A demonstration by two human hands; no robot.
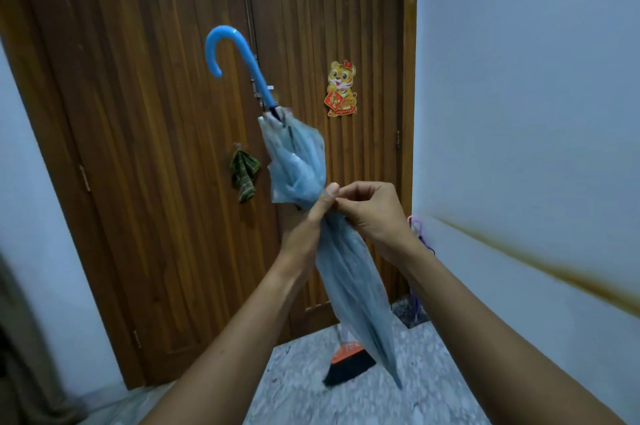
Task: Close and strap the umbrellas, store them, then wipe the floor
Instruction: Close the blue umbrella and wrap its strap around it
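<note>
One wooden door [156, 147] fills the background, with speckled floor [346, 400] below it not visibly wiped. In front hangs the blue umbrella [304, 175], folded, handle up, tip down near a broom [349, 362]. The left hand [308, 234] clenches its gathered middle; the right hand [374, 209] pinches there, seemingly fastening the strap. Storing and wiping seemingly remain.

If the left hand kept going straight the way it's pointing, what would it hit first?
The left hand points up and away, already gripping the umbrella. Going on, it would probably slide up the bunched canopy first, with the wooden door behind that. Depth is hard to judge from this one view.
</note>
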